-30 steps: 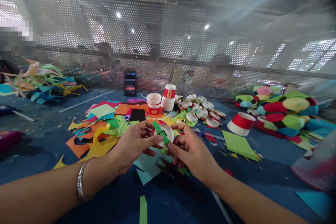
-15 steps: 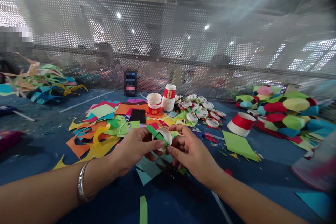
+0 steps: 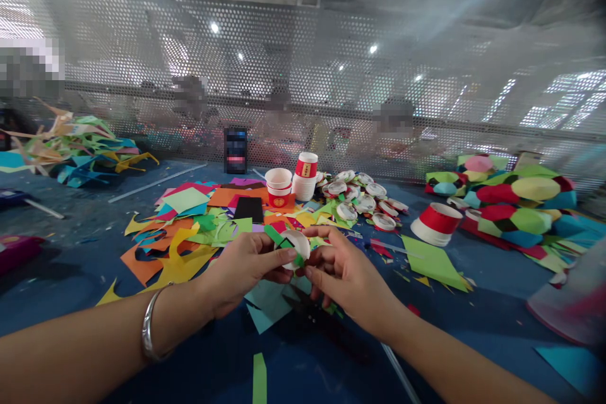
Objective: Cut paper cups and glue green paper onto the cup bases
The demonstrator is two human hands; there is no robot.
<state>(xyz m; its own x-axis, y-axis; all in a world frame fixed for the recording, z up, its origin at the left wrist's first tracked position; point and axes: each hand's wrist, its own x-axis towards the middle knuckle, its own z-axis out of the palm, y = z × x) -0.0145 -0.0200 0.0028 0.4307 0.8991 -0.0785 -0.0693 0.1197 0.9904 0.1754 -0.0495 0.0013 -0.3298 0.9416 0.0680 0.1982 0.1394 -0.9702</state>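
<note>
Between both hands is a small white paper disc [image 3: 299, 243], like a cup bottom, with a green paper strip [image 3: 273, 235] and a dark piece lying across it. My left hand [image 3: 250, 259] pinches the disc and strip from the left, thumb on top. On the other side, my right hand [image 3: 338, 265] has its fingers curled at the disc's right and lower edge. Beneath the hands lie light blue paper [image 3: 267, 308] and dark scissors, partly hidden.
Coloured paper scraps [image 3: 189, 249] spread to the left. Red and white cups [image 3: 278, 188] stand behind the hands, beside a heap of discs [image 3: 364, 202]. A cup stack [image 3: 436, 224], green sheet [image 3: 433, 260] and colourful paper shapes [image 3: 530, 202] are right. A phone [image 3: 235, 150] leans against the mesh.
The green strip's lower end has bent down at the disc's lower edge, showing more of the white surface. Both hands have stayed nearly in place.
</note>
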